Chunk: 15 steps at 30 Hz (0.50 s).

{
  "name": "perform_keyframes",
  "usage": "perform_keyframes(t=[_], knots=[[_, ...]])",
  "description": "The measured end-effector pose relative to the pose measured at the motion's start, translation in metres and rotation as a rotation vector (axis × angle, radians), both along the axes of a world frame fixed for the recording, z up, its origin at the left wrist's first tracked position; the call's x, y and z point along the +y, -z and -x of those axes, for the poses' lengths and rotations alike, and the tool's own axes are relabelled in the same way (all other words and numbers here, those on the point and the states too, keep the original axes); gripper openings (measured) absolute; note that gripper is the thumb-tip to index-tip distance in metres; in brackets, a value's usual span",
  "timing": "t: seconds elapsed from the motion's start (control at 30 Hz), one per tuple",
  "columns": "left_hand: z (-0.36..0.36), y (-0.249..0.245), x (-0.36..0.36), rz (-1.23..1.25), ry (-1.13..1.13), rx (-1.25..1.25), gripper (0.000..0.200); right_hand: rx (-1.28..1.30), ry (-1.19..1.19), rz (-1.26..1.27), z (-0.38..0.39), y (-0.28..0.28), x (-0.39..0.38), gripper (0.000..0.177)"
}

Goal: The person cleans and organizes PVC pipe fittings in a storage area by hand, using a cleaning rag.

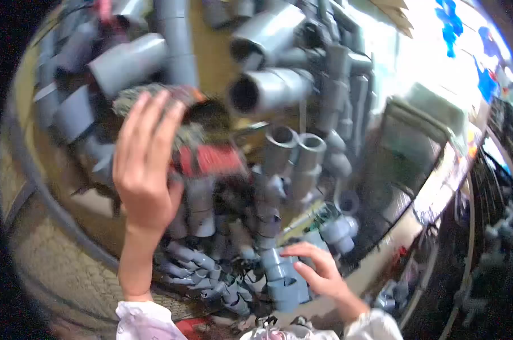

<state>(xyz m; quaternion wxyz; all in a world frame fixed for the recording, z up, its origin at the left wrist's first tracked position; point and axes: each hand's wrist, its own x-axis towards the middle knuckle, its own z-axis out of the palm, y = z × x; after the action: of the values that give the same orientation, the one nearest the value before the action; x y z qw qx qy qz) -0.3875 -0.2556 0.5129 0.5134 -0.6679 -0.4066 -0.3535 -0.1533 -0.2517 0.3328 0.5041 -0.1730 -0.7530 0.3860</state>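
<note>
Two hands sorting: left hand (146,167) released over mesh bundle (208,160), 10 o'clock; right hand (320,273) grasps grey fitting (280,280), 6 o'clock; lifting probably needs firm grip.

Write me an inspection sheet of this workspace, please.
Surface: brown top, mostly covered.
Job's things: grey-red item, mottled; grey fitting.
Clutter: pile of grey pipe pieces, large and small.
Grips: left hand open, fingers on the grey-red item; right hand closed on the grey fitting.
Cables: nothing seen.
Surroundings: pale box on the right; woven flooring lower left; picture blurred.
</note>
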Motion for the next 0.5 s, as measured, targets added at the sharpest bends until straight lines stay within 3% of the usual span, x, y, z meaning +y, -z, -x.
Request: perform_keyframes(t=[0.1,0.17,0.27,0.37,0.5], knots=[[0.009,0.02,0.052,0.032,-0.061,-0.025,0.055,-0.026,-0.215,-0.633,0.009,-0.092,-0.019,0.024],[0.012,0.038,0.075,-0.017,-0.164,-0.004,0.052,-0.133,-0.143,-0.823,0.015,-0.126,-0.037,0.027],[0.012,0.044,0.06,0.122,-0.099,-0.038,0.051,-0.238,0.068,-1.17,0.059,-0.138,-0.068,0.034],[0.01,0.049,0.045,0.214,-0.128,-0.118,0.052,-0.251,0.161,-1.194,0.054,-0.141,-0.073,0.031],[0.03,0.073,0.036,0.294,-0.091,-0.012,0.056,-0.259,0.31,-1.21,0.027,-0.143,-0.075,0.028]])
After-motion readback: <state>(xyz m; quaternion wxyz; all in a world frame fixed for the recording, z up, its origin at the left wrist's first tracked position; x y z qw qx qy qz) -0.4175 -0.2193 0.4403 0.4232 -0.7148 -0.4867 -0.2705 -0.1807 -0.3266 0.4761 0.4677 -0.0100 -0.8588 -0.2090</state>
